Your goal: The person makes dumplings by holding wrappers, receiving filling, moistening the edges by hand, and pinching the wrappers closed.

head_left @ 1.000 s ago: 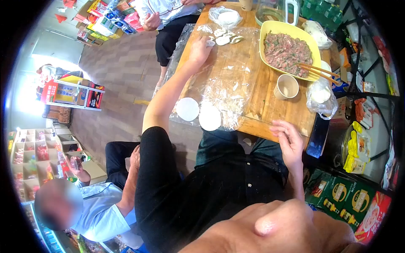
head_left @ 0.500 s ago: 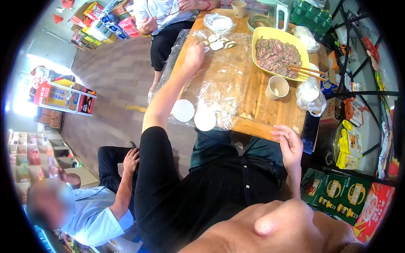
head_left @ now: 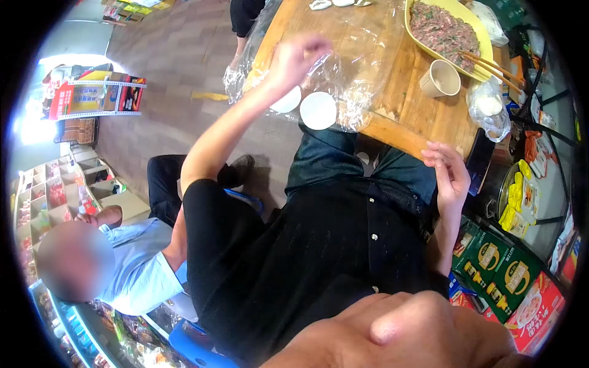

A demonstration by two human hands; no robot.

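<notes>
Clear plastic sheeting [head_left: 353, 101] covers part of a wooden worktop [head_left: 402, 83] as a person in black works beside shop shelving. Half a second earlier the left hand [head_left: 299, 58] was near the filled dumplings [head_left: 319, 5]; now it has drawn back toward the body, those pieces lying well beyond its fingertips at the upper edge of view. Motion blurs its bent fingers, and whether they grip anything cannot be told. Just below that hand lie two round white wrappers [head_left: 318, 111], the left one partly hidden by the wrist. The right hand [head_left: 451, 175] remains at the near edge, loosely curled around nothing visible. Ahead of it stands a paper cup [head_left: 440, 78], between the hand and a yellow bowl [head_left: 477, 27] of minced filling, with chopsticks [head_left: 494, 66] resting across the rim. Beyond its fingers, to the right, sits a bagged white item [head_left: 489, 106]. Outside the left elbow, a co-worker in light blue [head_left: 138, 264] sits.
</notes>
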